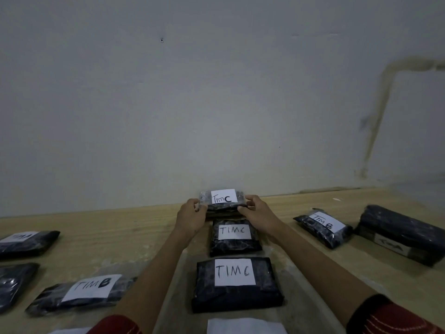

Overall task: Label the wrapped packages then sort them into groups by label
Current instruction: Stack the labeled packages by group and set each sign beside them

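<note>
Our left hand (191, 219) and right hand (257, 213) grip the far package (224, 201), marked TIM C, by the wall (216, 92). On the worktop (134, 237), the middle package (234, 237) and near package (237, 283) match it; the left package (81, 292) and right package (322, 227) read TIM B, the end package (399, 235) perhaps TIM A.

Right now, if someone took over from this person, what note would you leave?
Hands: left hand and right hand both grip the far TIM C package by its ends, near the wall.
Done: two other TIM C packages, middle and near, lie in one column before it.
Left: the TIM B packages lie apart, one left, one right; the TIM A package sits far left; the package at the left edge shows no label.
</note>
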